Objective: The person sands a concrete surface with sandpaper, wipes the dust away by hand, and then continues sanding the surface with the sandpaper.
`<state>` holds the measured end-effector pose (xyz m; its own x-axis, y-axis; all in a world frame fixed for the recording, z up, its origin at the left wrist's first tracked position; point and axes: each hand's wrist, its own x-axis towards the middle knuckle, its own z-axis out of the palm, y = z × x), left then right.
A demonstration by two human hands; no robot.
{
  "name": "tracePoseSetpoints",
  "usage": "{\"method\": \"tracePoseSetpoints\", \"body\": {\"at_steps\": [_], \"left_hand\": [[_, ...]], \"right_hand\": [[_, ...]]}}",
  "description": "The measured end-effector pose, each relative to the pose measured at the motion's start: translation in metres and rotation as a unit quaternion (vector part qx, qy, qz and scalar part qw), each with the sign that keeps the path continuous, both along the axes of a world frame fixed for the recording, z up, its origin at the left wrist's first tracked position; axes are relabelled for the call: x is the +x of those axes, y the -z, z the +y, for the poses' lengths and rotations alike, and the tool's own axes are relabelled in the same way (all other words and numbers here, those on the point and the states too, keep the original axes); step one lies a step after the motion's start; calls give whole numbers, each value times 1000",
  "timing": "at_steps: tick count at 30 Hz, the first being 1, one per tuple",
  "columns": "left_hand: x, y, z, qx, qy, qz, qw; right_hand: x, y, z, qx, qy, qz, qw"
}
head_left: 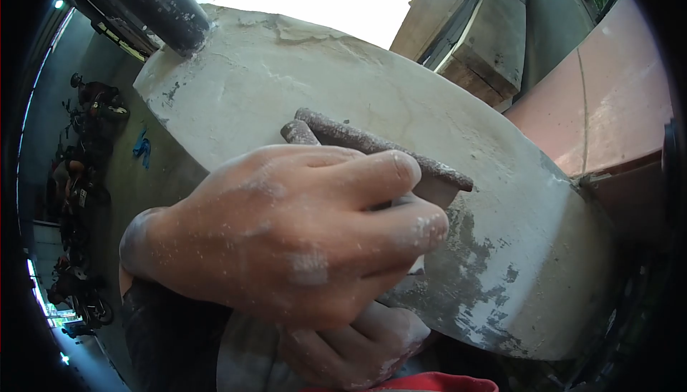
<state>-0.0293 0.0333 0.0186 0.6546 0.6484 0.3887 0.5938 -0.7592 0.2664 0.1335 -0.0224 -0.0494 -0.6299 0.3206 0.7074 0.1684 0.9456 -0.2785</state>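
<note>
My left hand (286,227), dusted with white powder, comes in from the left with its back to the camera. Its curled fingers grip a scraper (386,147) with a rough, paste-crusted bar along its top edge; part of its flat blade shows beside the fingertips. Below and partly behind it, my right hand (358,353) is closed, also powdery; what it holds, if anything, is hidden. Both hands are over a large curved panel (343,70) with a pale, patchy coating and dark worn areas at its lower right.
A dark post (161,6) meets the panel's upper left corner. Behind stand a wooden box (486,41) and a pink panel (615,84). Motorcycles (82,285) are parked at the left, and a blue item (142,147) lies on the floor. Something red (444,382) shows at the bottom.
</note>
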Motion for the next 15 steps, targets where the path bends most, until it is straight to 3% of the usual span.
{"method": "tracePoseSetpoints", "body": {"at_steps": [4,8,11,15], "left_hand": [[-22,-9,-7,-39,-14,20,999],[-33,-10,-4,61,64,68,994],[-5,-9,-3,-80,-26,15,996],[1,-12,-2,-48,-28,-5,998]], "right_hand": [[2,-1,2,-4,-3,-4,1000],[3,2,2,-6,-23,8,1000],[-2,4,-1,-19,-6,18,1000],[-2,6,-4,-39,12,30,999]]}}
